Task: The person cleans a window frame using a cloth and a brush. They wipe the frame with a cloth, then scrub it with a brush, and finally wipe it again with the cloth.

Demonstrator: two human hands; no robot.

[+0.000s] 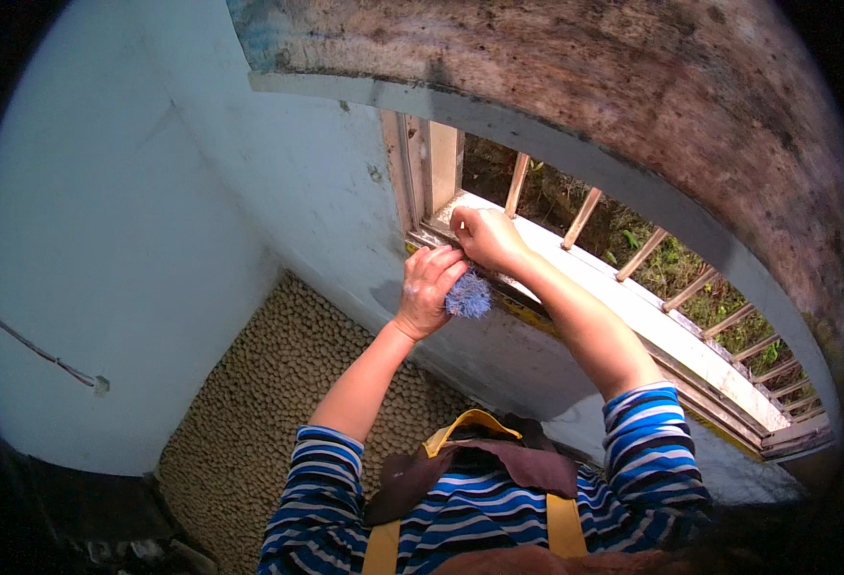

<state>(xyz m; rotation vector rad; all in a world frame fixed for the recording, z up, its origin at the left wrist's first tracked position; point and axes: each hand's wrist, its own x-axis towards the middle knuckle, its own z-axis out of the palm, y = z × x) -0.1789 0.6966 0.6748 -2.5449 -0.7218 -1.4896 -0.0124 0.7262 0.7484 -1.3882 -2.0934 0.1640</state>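
A blue, shaggy scrubbing pad or cloth is held under the fingers of my left hand, against the inner edge of the window frame near its left corner. Just above and to the right, my right hand reaches over the window sill, its fingers curled by the frame's corner. Whether those fingers hold something small cannot be told. Metal bars stand along the outer side of the sill. A yellow and dark strip runs below the frame, partly hidden by my right forearm.
A pale blue wall rises on the left, with a cable coming out of it. Many small rounded lumps cover the floor below. A stained, brownish surface spans the top. Plants show outside the bars.
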